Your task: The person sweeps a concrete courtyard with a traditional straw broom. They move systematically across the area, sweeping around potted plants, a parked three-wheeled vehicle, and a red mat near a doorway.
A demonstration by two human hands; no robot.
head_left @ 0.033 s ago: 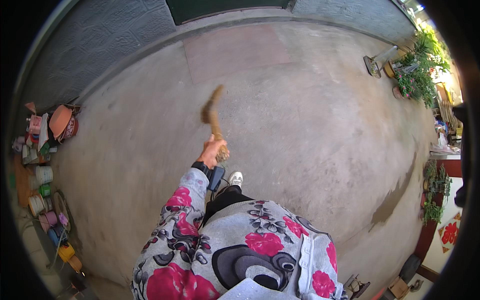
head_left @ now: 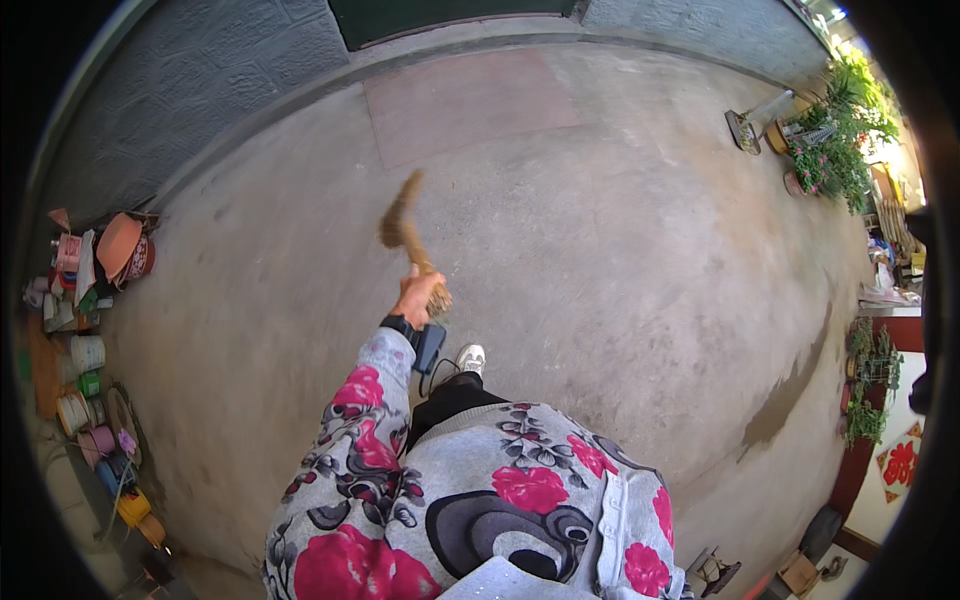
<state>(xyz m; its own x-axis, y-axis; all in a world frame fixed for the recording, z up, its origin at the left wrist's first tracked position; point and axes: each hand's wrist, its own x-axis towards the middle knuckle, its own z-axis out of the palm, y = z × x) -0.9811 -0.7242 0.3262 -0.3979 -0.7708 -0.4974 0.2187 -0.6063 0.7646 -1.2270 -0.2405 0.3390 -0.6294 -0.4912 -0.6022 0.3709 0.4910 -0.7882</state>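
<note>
My left hand [head_left: 417, 297] is closed round a short brown straw hand broom [head_left: 405, 222]. Beyond my fingers the broom stretches ahead over the concrete floor [head_left: 600, 270], its far end bent to the left and smeared by motion. A ragged tuft shows at the near end, beside my palm. Whether the broom touches the floor I cannot tell. On my left wrist is a black strap with a dark box [head_left: 430, 346] and a cable. My right hand is out of the picture.
Buckets, basins [head_left: 120, 246] and other household items line the left side. Potted plants [head_left: 835, 150] and a low stand [head_left: 743, 132] are at the far right. A dark wet streak [head_left: 785, 405] marks the floor. One white shoe [head_left: 471, 359] shows below me.
My left hand and the broom have swung a little to the left. The floor and the things around it look the same.
</note>
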